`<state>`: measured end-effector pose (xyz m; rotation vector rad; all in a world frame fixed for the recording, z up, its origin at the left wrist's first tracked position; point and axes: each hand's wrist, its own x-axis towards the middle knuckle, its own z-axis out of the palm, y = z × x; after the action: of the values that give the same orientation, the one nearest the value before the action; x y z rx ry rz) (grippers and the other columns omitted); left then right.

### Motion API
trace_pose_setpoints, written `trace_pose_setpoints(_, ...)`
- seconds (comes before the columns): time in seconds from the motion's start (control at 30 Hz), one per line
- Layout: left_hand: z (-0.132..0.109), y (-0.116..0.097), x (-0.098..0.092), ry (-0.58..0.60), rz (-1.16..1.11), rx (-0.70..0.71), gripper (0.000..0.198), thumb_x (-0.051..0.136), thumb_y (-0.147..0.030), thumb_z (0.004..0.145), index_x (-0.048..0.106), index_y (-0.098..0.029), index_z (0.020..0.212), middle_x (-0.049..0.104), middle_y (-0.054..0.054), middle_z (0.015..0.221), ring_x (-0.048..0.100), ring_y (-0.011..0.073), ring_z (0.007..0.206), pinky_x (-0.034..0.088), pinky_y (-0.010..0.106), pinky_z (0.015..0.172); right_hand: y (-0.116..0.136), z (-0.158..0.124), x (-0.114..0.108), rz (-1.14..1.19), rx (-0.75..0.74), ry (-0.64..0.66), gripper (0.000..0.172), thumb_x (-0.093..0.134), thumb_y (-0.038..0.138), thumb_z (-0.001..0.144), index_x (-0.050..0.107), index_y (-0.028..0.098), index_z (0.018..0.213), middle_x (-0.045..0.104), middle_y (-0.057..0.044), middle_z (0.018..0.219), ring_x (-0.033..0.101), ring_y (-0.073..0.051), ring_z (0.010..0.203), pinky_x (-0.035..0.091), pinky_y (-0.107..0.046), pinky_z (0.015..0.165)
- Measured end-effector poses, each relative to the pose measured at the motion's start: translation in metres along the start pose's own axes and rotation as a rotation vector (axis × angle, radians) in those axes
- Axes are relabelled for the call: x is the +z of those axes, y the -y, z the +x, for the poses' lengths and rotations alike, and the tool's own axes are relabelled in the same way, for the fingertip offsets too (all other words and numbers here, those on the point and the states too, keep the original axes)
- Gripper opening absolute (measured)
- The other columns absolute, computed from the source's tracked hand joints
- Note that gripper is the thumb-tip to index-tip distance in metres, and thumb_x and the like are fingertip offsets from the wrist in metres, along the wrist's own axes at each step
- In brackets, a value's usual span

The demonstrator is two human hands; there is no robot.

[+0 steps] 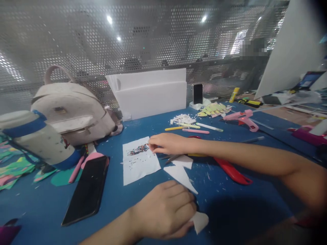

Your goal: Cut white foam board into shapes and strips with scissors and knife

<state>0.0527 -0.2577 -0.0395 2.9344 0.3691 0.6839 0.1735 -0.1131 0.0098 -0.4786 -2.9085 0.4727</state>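
My left hand [168, 209], at the lower middle, is closed, with a small white paper-like piece [201, 222] sticking out past its fingers. Farther forward, my right hand [165, 143] reaches in from the right, fingers curled and pinched at the edge of a pile of tiny shiny dark and coppery flakes [139, 149]. I cannot make out whether any flakes are between its fingertips. That pile lies on a white sheet [139, 172]. Under my right forearm lie red-handled scissors [232, 172], partly hidden, and white cut scraps [180, 175] lie beside their blades.
A black phone [87, 187], a bottle [43, 139] and a pale backpack [68, 109] stand or lie left. Behind are white boards [153, 95], white bits [182, 119] and coloured sticks [195, 131]. A pink glue gun [242, 119] lies right. A perforated screen [153, 44] closes the back.
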Motion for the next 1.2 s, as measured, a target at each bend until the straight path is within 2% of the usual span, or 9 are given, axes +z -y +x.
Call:
trace_pose_setpoints(0.17, -0.001, 0.000, 0.000, -0.041, 0.027, -0.004, 0.022, 0.042, -0.022, 0.096, 0.060, -0.011, 0.103, 0.070, 0.013, 0.090, 0.066, 0.0239, 0.088, 0.052, 0.035, 0.076, -0.007, 0.023, 0.016, 0.031, -0.070, 0.037, 0.005, 0.053, 0.014, 0.091, 0.056, 0.017, 0.088, 0.065, -0.004, 0.087, 0.053, -0.013, 0.074, 0.032, -0.025, 0.062)
trace_pose_setpoints(0.4, -0.001, 0.001, 0.002, -0.051, 0.004, -0.018, 0.022, 0.040, -0.023, 0.097, 0.059, -0.015, 0.104, 0.070, 0.012, 0.089, 0.066, 0.0229, 0.088, 0.052, 0.034, 0.076, -0.013, 0.027, 0.027, 0.024, -0.064, 0.050, 0.003, 0.060, 0.015, 0.086, 0.059, 0.017, 0.084, 0.066, -0.003, 0.082, 0.056, -0.014, 0.073, 0.033, -0.024, 0.060)
trace_pose_setpoints(0.5, -0.001, 0.001, 0.001, -0.047, -0.009, -0.020, 0.024, 0.038, -0.023, 0.097, 0.058, -0.013, 0.105, 0.070, 0.013, 0.091, 0.066, 0.0239, 0.087, 0.051, 0.035, 0.075, -0.008, 0.024, 0.014, 0.009, -0.048, 0.017, 0.002, 0.060, 0.015, 0.085, 0.060, 0.016, 0.084, 0.067, -0.003, 0.085, 0.057, -0.014, 0.075, 0.034, -0.025, 0.062)
trace_pose_setpoints(0.63, -0.001, 0.001, -0.003, -0.026, -0.188, -0.084, 0.030, 0.035, -0.021, 0.096, 0.060, -0.010, 0.110, 0.069, 0.016, 0.100, 0.064, 0.0264, 0.091, 0.048, 0.038, 0.079, -0.014, 0.008, -0.027, -0.022, 0.039, -0.114, 0.005, 0.057, 0.017, 0.087, 0.062, 0.015, 0.089, 0.068, -0.004, 0.092, 0.058, -0.014, 0.082, 0.038, -0.025, 0.070)
trace_pose_setpoints(0.73, -0.002, 0.003, -0.005, -0.237, -0.620, -0.416, 0.029, 0.039, -0.023, 0.098, 0.062, -0.014, 0.113, 0.070, 0.011, 0.093, 0.064, 0.0216, 0.083, 0.047, 0.035, 0.080, -0.042, -0.013, -0.056, -0.074, 0.183, -0.227, 0.011, 0.054, 0.021, 0.089, 0.061, 0.015, 0.095, 0.067, -0.006, 0.093, 0.058, -0.015, 0.083, 0.039, -0.027, 0.072)
trace_pose_setpoints(0.83, -0.002, 0.010, -0.003, -0.511, -0.944, -0.766, 0.025, 0.038, -0.029, 0.101, 0.057, -0.016, 0.112, 0.068, 0.004, 0.077, 0.063, 0.0152, 0.066, 0.047, 0.029, 0.070, -0.078, -0.038, -0.066, -0.154, 0.329, -0.284, 0.013, 0.051, 0.017, 0.088, 0.062, 0.014, 0.093, 0.066, -0.009, 0.089, 0.058, -0.018, 0.082, 0.039, -0.030, 0.072)
trace_pose_setpoints(1.0, 0.001, 0.020, 0.000, -0.684, -1.046, -0.859, 0.013, 0.039, -0.029, 0.101, 0.045, -0.018, 0.097, 0.072, 0.006, 0.085, 0.065, 0.0140, 0.064, 0.043, 0.026, 0.061, -0.092, -0.076, -0.053, -0.187, 0.398, -0.263, 0.023, 0.043, 0.020, 0.092, 0.063, 0.016, 0.104, 0.063, -0.013, 0.111, 0.057, -0.024, 0.099, 0.040, -0.034, 0.078)
trace_pose_setpoints(1.13, 0.003, 0.022, -0.003, -0.767, -1.073, -0.927, 0.012, 0.046, -0.028, 0.099, 0.049, -0.017, 0.096, 0.073, 0.008, 0.089, 0.065, 0.0140, 0.069, 0.045, 0.026, 0.064, -0.064, -0.103, -0.047, -0.050, 0.313, -0.018, 0.021, 0.050, 0.034, 0.093, 0.067, 0.021, 0.094, 0.069, -0.004, 0.092, 0.062, -0.016, 0.079, 0.043, -0.027, 0.068)
trace_pose_setpoints(1.2, 0.004, 0.023, -0.003, -0.809, -1.049, -0.962, 0.014, 0.054, -0.029, 0.095, 0.053, -0.016, 0.093, 0.071, 0.007, 0.087, 0.063, 0.0132, 0.068, 0.046, 0.025, 0.065, -0.051, -0.114, -0.043, 0.048, 0.323, 0.135, 0.023, 0.057, 0.037, 0.089, 0.064, 0.021, 0.103, 0.068, -0.005, 0.097, 0.062, -0.018, 0.082, 0.044, -0.027, 0.067)
